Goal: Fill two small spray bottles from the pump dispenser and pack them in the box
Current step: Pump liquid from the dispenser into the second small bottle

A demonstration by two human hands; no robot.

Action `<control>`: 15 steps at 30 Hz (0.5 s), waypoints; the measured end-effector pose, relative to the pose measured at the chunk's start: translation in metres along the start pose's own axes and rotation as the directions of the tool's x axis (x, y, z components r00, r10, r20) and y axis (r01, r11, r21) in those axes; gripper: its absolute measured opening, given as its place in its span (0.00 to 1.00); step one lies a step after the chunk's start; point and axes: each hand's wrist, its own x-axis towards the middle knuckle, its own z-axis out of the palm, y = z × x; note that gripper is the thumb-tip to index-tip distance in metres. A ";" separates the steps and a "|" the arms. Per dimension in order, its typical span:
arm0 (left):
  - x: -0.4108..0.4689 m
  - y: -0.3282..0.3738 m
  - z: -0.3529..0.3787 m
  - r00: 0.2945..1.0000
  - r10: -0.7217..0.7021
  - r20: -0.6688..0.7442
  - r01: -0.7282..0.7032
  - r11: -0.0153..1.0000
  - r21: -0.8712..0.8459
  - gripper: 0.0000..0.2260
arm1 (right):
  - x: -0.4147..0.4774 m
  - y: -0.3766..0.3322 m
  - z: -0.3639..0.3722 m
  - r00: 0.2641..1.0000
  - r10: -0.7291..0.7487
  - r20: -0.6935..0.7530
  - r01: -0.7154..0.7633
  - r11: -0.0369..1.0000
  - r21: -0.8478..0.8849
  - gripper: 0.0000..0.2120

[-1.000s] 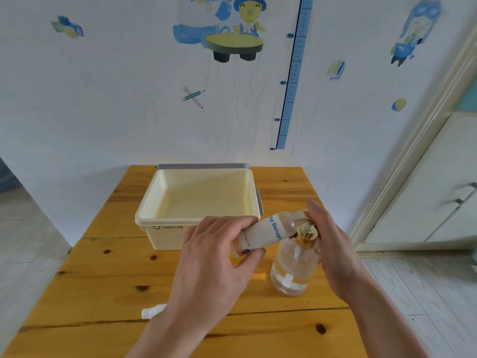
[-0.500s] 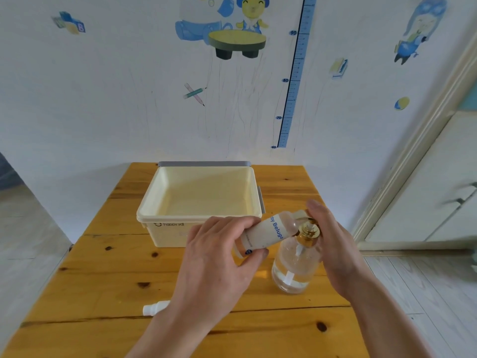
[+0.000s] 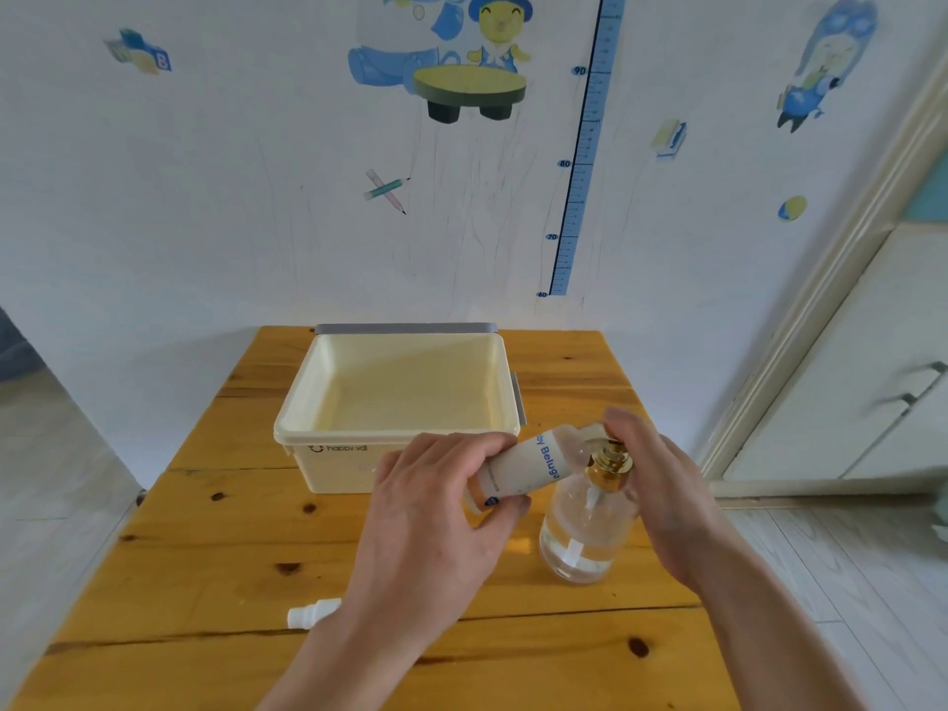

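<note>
**Filling the first small bottle at the pump**

Behind the wooden table [image 3: 215,546] stood a white wall with children's stickers. We held the small spray bottle [image 3: 523,467] tilted at the centre right of the frame, our left hand [image 3: 436,510] wrapped around it, thumb below and fingers on top. Our right hand [image 3: 662,484] rested on the gold pump head [image 3: 610,461] of the pump dispenser [image 3: 585,536], fingers close together; we could not tell how hard they pressed. The box [image 3: 308,428] waited empty behind. A white spray cap [image 3: 313,612] lay at the lower left. To do this step well, we judged the bottle mouth should stay right under the nozzle, and the pressing should be slow and short.
</note>
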 end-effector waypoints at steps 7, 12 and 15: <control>0.001 0.000 -0.001 1.000 0.001 -0.022 -0.001 1.000 -0.019 0.18 | -0.006 -0.002 -0.008 0.995 0.079 0.068 -0.076 0.996 -0.051 0.46; 0.001 -0.002 -0.001 1.000 -0.005 -0.018 0.005 1.000 -0.026 0.18 | -0.001 -0.031 -0.015 0.993 -0.114 -0.020 0.112 0.991 -0.079 0.29; 0.000 -0.003 0.001 1.000 -0.006 -0.030 0.005 0.999 -0.034 0.18 | 0.011 -0.051 -0.007 0.989 -0.143 -0.030 0.140 0.986 -0.092 0.21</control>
